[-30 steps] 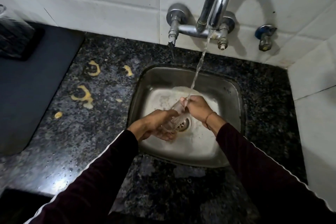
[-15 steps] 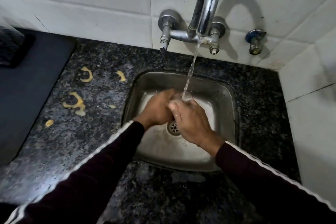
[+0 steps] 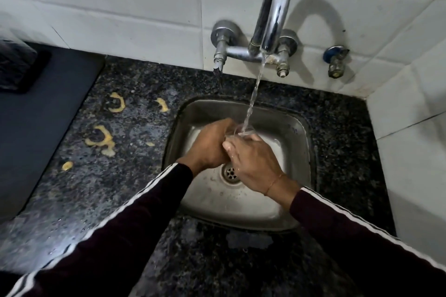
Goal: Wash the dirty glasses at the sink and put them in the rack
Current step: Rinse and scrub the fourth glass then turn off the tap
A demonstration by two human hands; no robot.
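Both hands meet over the sink [image 3: 299, 128], a steel basin sunk into a dark speckled worktop [image 3: 135, 176]. The left hand [image 3: 212, 144] is wrapped around a clear glass [image 3: 237, 131], fingers curled about its body. The right hand [image 3: 253, 159] grips the same glass from the opposite side, fingers folded over it just below the rim. Only the rim and a sliver of the glass wall show between the hands; the rest is covered.

The glass sits above the sink's back half, mouth turned up toward the tap [image 3: 272, 21], which is mounted on the tiled wall behind the sink. A stream of water [image 3: 253, 99] falls from the spout into the glass mouth. The drain [image 3: 230, 172] lies below the hands, uncovered, nearer the sink's front edge.

Left of the sink, yellow residue marks [image 3: 101, 136] lie on the worktop, well apart from the basin rim. Further left of the sink lies a dark mat [image 3: 36, 128], its edge running diagonally across the worktop. Right of the sink, a narrow strip of worktop ends at a tiled side wall [image 3: 410, 140]. A small valve [image 3: 335, 61] sits on the back wall, right of the tap.
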